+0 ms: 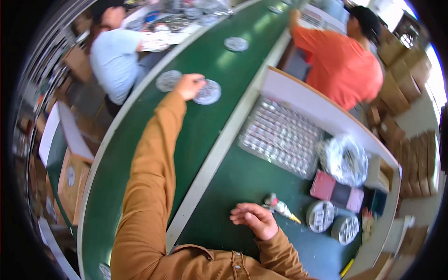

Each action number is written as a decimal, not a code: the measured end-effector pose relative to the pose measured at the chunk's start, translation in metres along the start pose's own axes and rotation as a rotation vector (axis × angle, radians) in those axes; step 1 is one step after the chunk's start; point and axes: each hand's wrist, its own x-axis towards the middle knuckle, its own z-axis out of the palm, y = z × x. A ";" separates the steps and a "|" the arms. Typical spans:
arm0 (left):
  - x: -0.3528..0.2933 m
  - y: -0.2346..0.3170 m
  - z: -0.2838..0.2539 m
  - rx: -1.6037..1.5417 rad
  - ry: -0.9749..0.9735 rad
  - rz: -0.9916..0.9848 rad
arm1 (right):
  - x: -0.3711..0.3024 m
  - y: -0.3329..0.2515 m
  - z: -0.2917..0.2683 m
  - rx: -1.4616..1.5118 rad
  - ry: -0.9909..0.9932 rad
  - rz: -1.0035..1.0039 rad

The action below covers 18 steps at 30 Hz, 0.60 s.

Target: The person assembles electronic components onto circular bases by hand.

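Note:
My left arm stretches far out over the green conveyor belt (pixel 154 105). My left hand (pixel 189 87) is closed, its fingertips at the upper edge of a round, pale disc with a patterned face (pixel 208 93). A second pale disc (pixel 168 81) lies just left of that hand. My right hand (pixel 255 221) hovers over the green worktable (pixel 210 205), fingers stretched out and thumb apart, with nothing in it. Beside it on the table lies a small bottle with a red band and yellow tip (pixel 282 207).
A clear tray of small shiny parts (pixel 282 135) stands behind a plastic bag of parts (pixel 345 159), a pink-and-black box (pixel 337 190) and two round tins (pixel 320 216). A low partition (pixel 326 119) edges the table. Another disc (pixel 236 44) lies farther up the belt. Two people sit beyond.

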 end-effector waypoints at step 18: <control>-0.422 0.201 0.012 0.105 0.079 0.017 | 0.079 -0.274 -0.151 -1.967 0.880 0.195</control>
